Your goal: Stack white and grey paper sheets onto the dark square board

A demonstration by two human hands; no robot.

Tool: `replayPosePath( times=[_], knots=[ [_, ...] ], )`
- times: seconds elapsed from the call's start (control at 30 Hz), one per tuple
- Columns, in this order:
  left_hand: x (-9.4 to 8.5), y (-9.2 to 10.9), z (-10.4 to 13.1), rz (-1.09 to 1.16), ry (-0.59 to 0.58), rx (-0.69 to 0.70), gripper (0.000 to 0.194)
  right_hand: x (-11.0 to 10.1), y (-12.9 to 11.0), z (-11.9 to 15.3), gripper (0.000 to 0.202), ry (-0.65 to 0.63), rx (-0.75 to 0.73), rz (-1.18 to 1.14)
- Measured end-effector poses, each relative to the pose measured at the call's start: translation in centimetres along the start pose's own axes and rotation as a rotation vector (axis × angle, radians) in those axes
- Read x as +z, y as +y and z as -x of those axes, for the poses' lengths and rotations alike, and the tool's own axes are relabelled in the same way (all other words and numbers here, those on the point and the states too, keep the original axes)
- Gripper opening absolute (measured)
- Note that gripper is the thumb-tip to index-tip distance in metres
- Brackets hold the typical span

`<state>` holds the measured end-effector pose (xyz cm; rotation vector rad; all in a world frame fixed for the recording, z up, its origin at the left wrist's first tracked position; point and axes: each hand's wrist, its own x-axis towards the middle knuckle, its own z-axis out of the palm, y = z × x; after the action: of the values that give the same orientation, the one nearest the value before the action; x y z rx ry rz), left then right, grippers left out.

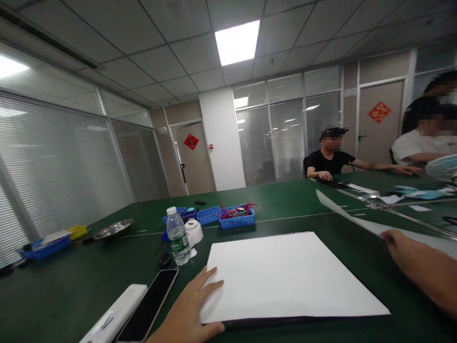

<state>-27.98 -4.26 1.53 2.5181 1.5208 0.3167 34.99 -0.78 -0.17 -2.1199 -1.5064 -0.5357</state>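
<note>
Left hand [193, 300] closest to us, splayed and gripping nothing, at the left edge of a white sheet [285, 281] flat on the green table [96, 271]! Right hand [407, 252], out past that sheet's right side, pinches another sheet [339, 209], raised and curling.

The left hand [189, 305] is bare; its back, thumb [214, 328] and slender, tapered fingers [213, 287] are visible. The left wrist [166, 333], also bare, is cut off by the lower edge of the view. The right hand [398, 247] is bare, with a slightly blurred outline. The right forearm [433, 276] is uncovered, smooth in contour, and broadens toward the right edge.
</note>
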Motion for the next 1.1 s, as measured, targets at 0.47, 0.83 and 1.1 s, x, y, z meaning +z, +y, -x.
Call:
replayPosePath(
  times=[0.47,0.83,1.1],
  knots=[
    [0.3,-0.5,-0.2,0.045,-0.044,-0.078,0.095,0.7,-12.6,6.8,0.051,-0.169,-0.492,-0.127],
    [-0.4,-0.2,0.5,0.058,-0.048,-0.072,0.087,0.7,-1.5,0.7,0.047,-0.332,0.033,-0.183],
    [-0.7,0.0,0.5,0.031,-0.069,-0.065,0.096,0.6,-1.9,0.5,0.075,-0.266,0.123,-0.238]
  ],
)
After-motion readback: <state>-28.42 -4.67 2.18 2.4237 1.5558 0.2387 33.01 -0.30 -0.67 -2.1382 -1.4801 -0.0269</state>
